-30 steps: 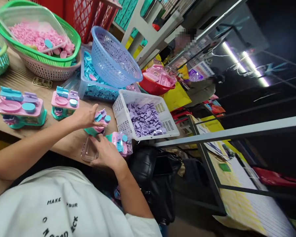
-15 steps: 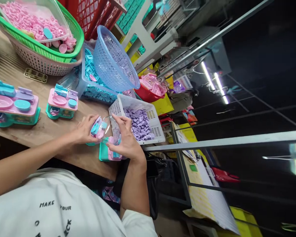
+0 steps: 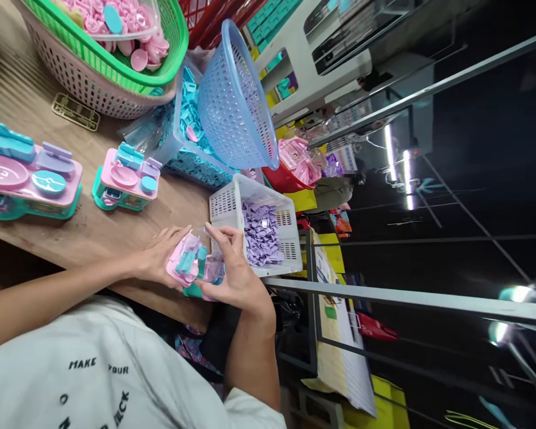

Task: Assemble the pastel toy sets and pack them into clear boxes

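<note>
My left hand (image 3: 158, 259) is closed around a small toy kitchen set (image 3: 183, 263) in pink and teal, now tilted so its pink side faces me. My right hand (image 3: 236, 277) pinches a clear plastic cover (image 3: 202, 233) between thumb and fingers, close beside the toy. Whether cover and toy touch is unclear. Behind my right fingers, partly hidden, another pink-and-teal toy (image 3: 214, 271) sits near the table's edge. To the left stand one more small toy kitchen (image 3: 127, 179) and a larger one (image 3: 27, 173), both upright on the wooden table (image 3: 111, 238).
A white basket (image 3: 226, 205) of purple pieces stands just beyond my right hand. Behind are a tilted blue basket (image 3: 232, 113), a bin of blue pieces (image 3: 196, 161) and a green basket (image 3: 165, 74) with pink parts. A gold-coloured sprue (image 3: 75, 111) lies on the table.
The toy in my left hand has turned, from its top with blue and pink parts showing to its pink side. Both hands sit slightly lower and further right in view, and the camera has shifted.
</note>
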`<state>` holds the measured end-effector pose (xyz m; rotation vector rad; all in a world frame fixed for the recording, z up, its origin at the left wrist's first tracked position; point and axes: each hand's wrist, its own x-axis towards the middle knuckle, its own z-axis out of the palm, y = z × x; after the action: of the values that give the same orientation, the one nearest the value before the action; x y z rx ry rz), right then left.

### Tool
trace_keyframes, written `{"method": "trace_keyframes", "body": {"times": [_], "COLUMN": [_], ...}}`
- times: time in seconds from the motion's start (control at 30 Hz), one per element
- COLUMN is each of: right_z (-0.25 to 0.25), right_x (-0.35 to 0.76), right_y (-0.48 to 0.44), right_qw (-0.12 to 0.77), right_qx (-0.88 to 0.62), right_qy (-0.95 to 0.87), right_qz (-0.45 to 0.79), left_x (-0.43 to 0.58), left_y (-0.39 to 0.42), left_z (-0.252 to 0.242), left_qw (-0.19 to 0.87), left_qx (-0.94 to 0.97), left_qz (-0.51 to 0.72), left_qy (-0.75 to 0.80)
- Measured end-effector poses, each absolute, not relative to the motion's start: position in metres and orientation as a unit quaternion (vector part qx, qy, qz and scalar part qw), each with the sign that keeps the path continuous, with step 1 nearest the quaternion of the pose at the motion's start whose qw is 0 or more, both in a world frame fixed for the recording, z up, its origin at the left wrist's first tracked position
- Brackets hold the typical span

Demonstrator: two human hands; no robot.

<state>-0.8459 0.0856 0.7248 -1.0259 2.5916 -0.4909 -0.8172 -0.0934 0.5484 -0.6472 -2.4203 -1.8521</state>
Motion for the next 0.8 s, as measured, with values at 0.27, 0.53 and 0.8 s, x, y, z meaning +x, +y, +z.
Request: {"method": "trace_keyframes", "body": {"times": [0.27, 0.53, 0.8], "right_z": [0.703, 0.694, 0.702], "right_x": [-0.832, -0.824, -0.821], "right_y": [0.079, 0.079, 0.08], "right_qw": [0.159, 0.088, 0.067], "right_qx": [-0.341, -0.356, -0.354], "right_qy": [0.917, 0.915, 0.922], "right_qz": [-0.135, -0.168, -0.142], "left_x": [-0.809, -0.808, -0.807], "left_y": [-0.078, -0.083, -0.082], "left_z": [0.553, 0.554, 0.559], "left_qw": [0.068, 0.058, 0.041], "left_qx": [-0.157, -0.178, -0.169], "left_qz": [-0.579, -0.594, -0.584], "left_qy": [-0.797, -0.783, -0.793]}}
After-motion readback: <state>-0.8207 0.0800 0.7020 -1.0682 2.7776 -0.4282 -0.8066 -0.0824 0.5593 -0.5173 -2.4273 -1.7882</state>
